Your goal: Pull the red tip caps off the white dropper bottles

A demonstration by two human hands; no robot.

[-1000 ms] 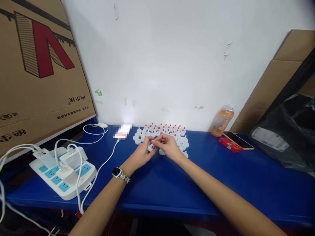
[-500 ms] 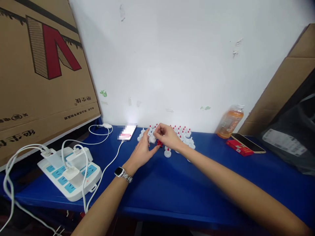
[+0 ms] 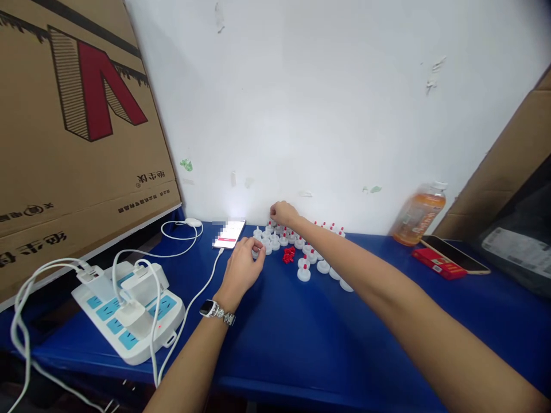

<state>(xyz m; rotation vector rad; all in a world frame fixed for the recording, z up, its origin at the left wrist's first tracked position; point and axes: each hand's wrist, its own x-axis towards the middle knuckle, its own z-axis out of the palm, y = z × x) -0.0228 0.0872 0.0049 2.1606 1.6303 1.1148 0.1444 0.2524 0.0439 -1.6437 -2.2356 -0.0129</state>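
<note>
On the blue table stands a cluster of white nozzle caps (image 3: 275, 244), many with small red tips. My left hand (image 3: 243, 267) is at the cluster's left edge, its fingers curled round a white nozzle cap (image 3: 255, 253) partly hidden by them. Farther back, near the wall, my right hand (image 3: 284, 214) is closed above the rear caps. A red-tipped cap (image 3: 270, 225) stands just under its fingers; what they hold, if anything, is hidden. Between the caps lies a small pile of loose red tips (image 3: 288, 254). One red-tipped cap (image 3: 303, 273) stands at the front.
A lit phone (image 3: 230, 234) on a cable lies left of the caps. The power strip (image 3: 129, 312) with plugs and white cables fills the left side. Rightward are an orange drink bottle (image 3: 419, 213), a red box (image 3: 439, 264) and another phone (image 3: 456, 255). Cardboard (image 3: 86, 172) leans at left.
My right hand has gone from the red pile back toward the wall. My left hand has drawn slightly left and its fingers have curled round a white cap. The view has shifted slightly.
</note>
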